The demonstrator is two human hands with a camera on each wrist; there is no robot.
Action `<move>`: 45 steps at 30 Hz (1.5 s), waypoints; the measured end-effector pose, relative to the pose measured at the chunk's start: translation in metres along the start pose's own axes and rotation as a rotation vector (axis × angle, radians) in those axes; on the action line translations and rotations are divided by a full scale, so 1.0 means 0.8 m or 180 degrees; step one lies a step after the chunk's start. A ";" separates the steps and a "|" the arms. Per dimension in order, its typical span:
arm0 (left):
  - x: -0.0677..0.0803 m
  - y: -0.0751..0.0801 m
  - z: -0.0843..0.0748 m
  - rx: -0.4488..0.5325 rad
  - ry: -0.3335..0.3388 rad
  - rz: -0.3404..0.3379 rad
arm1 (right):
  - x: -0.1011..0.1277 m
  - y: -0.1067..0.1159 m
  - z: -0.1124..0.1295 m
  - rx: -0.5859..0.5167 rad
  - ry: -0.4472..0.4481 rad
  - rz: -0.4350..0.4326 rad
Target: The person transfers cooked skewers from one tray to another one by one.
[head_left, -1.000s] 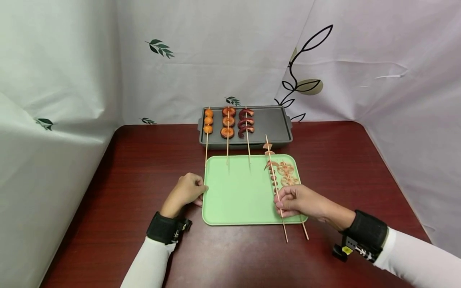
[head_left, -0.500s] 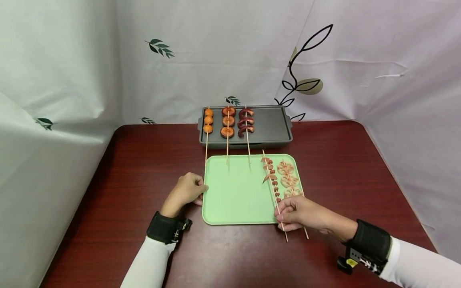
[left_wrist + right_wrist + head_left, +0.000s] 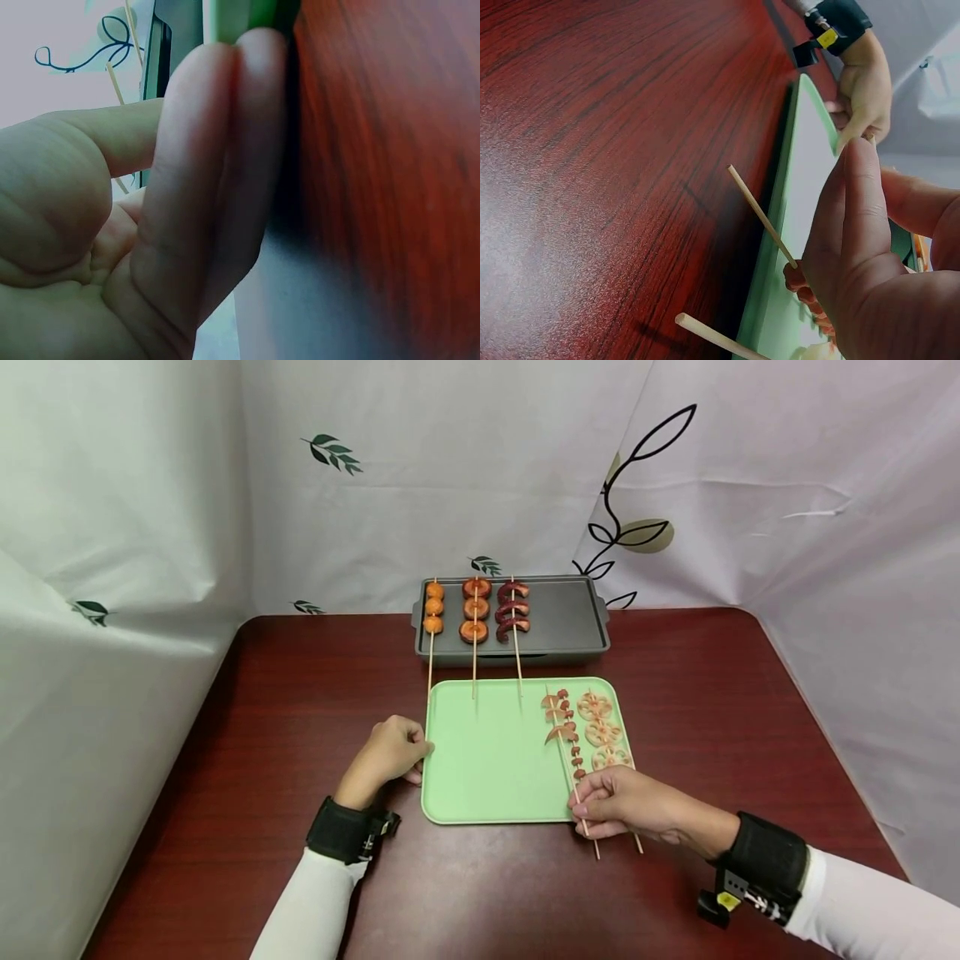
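In the head view, my right hand (image 3: 626, 806) pinches the stick of a skewer with thin pink curved pieces (image 3: 555, 714), over the right part of a light green tray (image 3: 487, 760). Close beside it on the tray lies a skewer of small reddish pieces (image 3: 575, 750). Farther right is a skewer of lotus root slices (image 3: 602, 732), its lower stick partly hidden by my hand. My left hand (image 3: 386, 752) pinches the tray's left rim; the left wrist view shows its fingers (image 3: 195, 150) against the green edge.
Behind the tray stands a grey grill pan (image 3: 566, 614). It bears skewers of orange balls (image 3: 434, 605), brown round slices (image 3: 475, 610) and dark red curled pieces (image 3: 513, 610), their sticks reaching toward the tray. A patterned white cloth (image 3: 420, 485) surrounds the reddish wooden table (image 3: 300, 668).
My right hand has drawn the pink-piece skewer back toward me, from near the pan's front edge to over the tray, beside the reddish-piece skewer. My left hand keeps its place.
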State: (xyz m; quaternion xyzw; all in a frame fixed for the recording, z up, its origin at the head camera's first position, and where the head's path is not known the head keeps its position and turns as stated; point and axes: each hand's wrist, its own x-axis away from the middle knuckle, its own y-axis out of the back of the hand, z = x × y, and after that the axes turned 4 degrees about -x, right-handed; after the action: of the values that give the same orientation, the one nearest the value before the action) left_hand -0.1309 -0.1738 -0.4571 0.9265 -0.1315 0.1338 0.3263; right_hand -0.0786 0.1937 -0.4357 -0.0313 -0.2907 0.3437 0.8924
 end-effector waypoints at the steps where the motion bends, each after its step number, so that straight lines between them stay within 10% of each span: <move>1: 0.000 0.000 0.000 -0.0002 -0.0003 0.0002 | 0.000 0.000 0.000 -0.0010 -0.0012 -0.0003; 45: -0.004 0.001 -0.001 0.0004 -0.0022 -0.0004 | 0.030 -0.004 0.004 -0.0005 -0.0258 0.0072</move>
State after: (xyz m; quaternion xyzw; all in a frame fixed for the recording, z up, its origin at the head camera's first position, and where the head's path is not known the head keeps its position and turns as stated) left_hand -0.1342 -0.1739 -0.4570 0.9272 -0.1319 0.1305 0.3253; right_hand -0.0640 0.2056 -0.4203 -0.0214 -0.3266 0.3545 0.8759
